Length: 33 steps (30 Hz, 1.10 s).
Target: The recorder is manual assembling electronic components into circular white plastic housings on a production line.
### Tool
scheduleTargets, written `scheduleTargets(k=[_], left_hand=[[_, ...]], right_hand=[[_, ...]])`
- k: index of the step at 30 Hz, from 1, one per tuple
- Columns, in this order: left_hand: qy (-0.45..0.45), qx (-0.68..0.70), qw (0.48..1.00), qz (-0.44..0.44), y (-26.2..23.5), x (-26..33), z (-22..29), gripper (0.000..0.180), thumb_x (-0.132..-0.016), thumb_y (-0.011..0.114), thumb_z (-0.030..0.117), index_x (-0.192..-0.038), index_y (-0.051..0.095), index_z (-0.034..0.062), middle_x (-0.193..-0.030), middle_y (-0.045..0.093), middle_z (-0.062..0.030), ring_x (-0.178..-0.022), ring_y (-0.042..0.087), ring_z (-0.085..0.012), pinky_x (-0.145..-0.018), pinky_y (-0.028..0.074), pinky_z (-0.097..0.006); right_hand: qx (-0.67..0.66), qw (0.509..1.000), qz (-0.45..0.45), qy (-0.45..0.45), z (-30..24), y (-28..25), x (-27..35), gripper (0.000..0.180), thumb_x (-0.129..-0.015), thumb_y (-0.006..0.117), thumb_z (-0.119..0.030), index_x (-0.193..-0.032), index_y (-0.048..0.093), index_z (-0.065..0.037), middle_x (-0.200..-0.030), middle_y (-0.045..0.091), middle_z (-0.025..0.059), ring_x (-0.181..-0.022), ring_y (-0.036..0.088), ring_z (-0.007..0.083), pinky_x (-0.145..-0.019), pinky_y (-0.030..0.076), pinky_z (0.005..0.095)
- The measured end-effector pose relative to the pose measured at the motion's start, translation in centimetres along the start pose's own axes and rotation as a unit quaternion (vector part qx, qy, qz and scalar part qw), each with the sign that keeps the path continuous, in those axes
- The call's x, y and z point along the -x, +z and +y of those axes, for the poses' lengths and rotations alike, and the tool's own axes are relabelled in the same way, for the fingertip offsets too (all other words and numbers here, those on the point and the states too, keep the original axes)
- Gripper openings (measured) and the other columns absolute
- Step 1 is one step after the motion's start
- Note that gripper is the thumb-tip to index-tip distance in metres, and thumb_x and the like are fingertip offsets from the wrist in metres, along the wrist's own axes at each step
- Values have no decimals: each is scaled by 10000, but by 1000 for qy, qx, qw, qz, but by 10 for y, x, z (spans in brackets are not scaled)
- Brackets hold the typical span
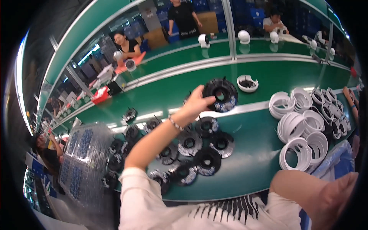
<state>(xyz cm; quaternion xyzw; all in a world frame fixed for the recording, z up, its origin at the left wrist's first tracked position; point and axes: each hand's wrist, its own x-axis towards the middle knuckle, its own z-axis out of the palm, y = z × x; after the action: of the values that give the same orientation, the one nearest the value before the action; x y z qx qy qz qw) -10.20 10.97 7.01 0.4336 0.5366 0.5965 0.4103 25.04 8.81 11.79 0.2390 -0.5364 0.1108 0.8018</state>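
Black round part (pixel 230 92), its bluish markings (pixel 225 105) too small for me to read remotely, extends rightward from my left hand (pixel 198 101), thumb and fingers pinching its edge; my right hand's grip I cannot tell.

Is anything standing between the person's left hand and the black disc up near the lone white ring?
Nothing visible does: the left hand already grips the black disc at its left side, thumb over its face. The other black discs lie on the green table, nearer the person, not between them.
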Motion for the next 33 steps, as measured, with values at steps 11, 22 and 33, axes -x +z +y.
scheduleTargets(k=[11, 22, 33], left_hand=[[103, 32, 994, 10, -36, 29, 2, 351, -777, 478, -7, -1114, 383, 25, -1048, 512, -61, -922, 512, -163, -737, 455, -302], [43, 108, 987, 110, -26, 67, 19, 371, -752, 467, -78, -1096, 361, 12, -1059, 503, -107, -898, 549, -193, -745, 485, -295], [79, 113, 988, 77, -36, 12, 11, 309, -797, 501, 47, -1082, 386, 10, -1026, 518, -103, -923, 536, -186, -781, 465, -365]], right_hand=[[73, 990, -15, -118, 24, 9, -25, 424, -788, 466, -154, -1139, 360, 57, -990, 450, 161, -585, 390, 151, -522, 326, 220], [170, 946, 117, -251, 28, -87, -22, 382, -774, 466, -111, -1091, 372, 80, -874, 466, 139, -551, 413, 141, -493, 352, 206], [435, 896, -1, -88, 16, -19, -54, 340, -760, 466, -68, -1042, 384, 103, -757, 482, 117, -517, 435, 131, -464, 377, 192]])
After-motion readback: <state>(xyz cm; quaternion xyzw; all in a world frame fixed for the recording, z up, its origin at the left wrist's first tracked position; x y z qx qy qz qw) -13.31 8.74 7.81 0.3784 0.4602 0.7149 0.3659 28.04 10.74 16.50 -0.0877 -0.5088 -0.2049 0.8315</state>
